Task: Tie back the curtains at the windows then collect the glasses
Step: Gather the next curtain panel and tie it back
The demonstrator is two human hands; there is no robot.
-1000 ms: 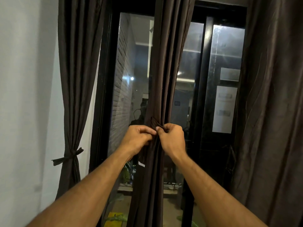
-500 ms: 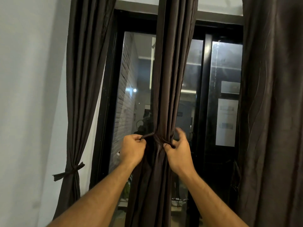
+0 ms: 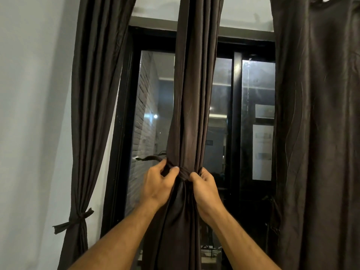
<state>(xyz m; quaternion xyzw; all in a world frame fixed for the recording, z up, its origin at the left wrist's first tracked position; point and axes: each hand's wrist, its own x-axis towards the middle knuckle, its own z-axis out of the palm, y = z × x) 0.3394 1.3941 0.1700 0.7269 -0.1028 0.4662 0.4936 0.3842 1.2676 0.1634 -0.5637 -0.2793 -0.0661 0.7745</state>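
Note:
A dark brown middle curtain (image 3: 194,94) hangs in front of the black-framed window, gathered into a narrow bunch at a dark fabric tie-back (image 3: 183,173). My left hand (image 3: 158,185) pinches the tie's left end, whose loose tail (image 3: 148,158) sticks out to the left. On the bunch's right side, my right hand (image 3: 204,189) grips the tie and the curtain folds. A left curtain (image 3: 91,114) is bound by a knotted tie (image 3: 75,219) low down. No glasses are in view.
A wide dark curtain (image 3: 315,133) hangs loose at the right. A white wall (image 3: 33,114) is at the left. The black window frame (image 3: 120,133) and dark panes with reflections stand behind the curtains.
My hands moved apart to either side of the bunch and the tie now wraps tightly around it. The view has tilted upward.

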